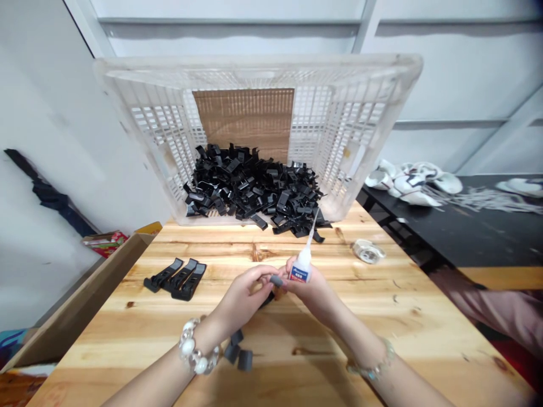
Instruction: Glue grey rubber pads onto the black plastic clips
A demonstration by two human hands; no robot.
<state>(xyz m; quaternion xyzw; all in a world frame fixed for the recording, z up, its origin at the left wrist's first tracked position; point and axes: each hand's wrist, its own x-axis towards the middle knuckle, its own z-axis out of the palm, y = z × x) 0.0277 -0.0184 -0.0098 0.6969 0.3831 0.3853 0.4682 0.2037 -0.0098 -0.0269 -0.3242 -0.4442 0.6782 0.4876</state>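
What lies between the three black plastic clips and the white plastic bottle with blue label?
In the head view, from clips to bottle: wooden tabletop, the left hand, a small grey piece, then right-hand fingers.

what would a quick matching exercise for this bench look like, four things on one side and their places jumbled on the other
1. bottle
2. cardboard
3. three black parts
4. loose grey pieces

A. inside the crate
B. between the forearms, nearer the left forearm
C. in the right hand
D. left of the left hand

Pairs: 1-C, 2-A, 3-D, 4-B
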